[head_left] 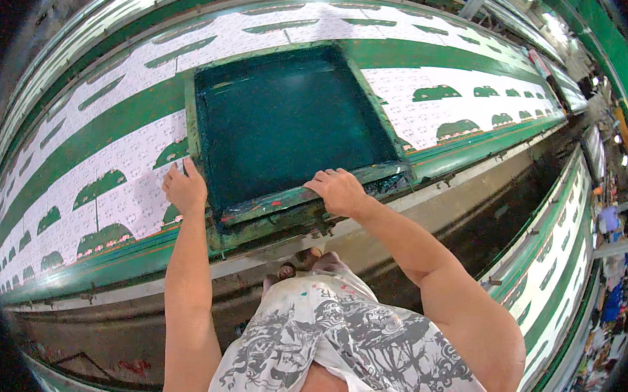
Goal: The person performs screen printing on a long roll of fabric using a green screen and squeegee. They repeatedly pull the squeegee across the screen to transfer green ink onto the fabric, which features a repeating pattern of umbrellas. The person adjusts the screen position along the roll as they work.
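A large screen-printing frame with a dark teal mesh lies over the long printing table in front of me. My right hand is on its near rail, fingers curled over the edge. To the left of the frame, my left hand is over the white printed fabric, close to the frame's left rail. Its fingers are bent and somewhat apart, with nothing seen in them. Whether its fingertips touch the frame or the cloth, I cannot tell.
Green strips of table run between the white fabric rows, which have arched cut-out shapes. A metal rail edges the table's near side. Another table with fabric stands to the right. Cluttered goods lie at the far right.
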A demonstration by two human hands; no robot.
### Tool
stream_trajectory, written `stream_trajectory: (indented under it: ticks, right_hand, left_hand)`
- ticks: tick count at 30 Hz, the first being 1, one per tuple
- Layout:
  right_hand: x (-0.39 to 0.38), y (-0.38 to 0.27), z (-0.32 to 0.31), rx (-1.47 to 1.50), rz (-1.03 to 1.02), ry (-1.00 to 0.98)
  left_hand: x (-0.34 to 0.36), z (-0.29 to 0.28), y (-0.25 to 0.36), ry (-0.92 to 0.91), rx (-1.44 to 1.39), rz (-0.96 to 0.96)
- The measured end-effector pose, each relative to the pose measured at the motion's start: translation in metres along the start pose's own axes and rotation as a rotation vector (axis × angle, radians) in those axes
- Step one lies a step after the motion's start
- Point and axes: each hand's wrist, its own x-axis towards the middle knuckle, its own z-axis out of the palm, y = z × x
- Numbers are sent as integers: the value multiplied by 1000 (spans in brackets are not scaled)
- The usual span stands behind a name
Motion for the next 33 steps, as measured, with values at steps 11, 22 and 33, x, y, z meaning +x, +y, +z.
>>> stream_trajectory:
  ticks: [11, 22, 33]
  right_hand:
    - [-20, 8, -1, 124, -122, -45]
    - [-59, 174, -33, 416, -63, 267]
    - [-63, 289, 22, 918, 287, 407]
  left_hand:
    - [1, 3, -2, 32, 61, 26]
    - [8, 12, -16, -9, 173, -54]
    - [3, 9, -11, 80, 386, 52]
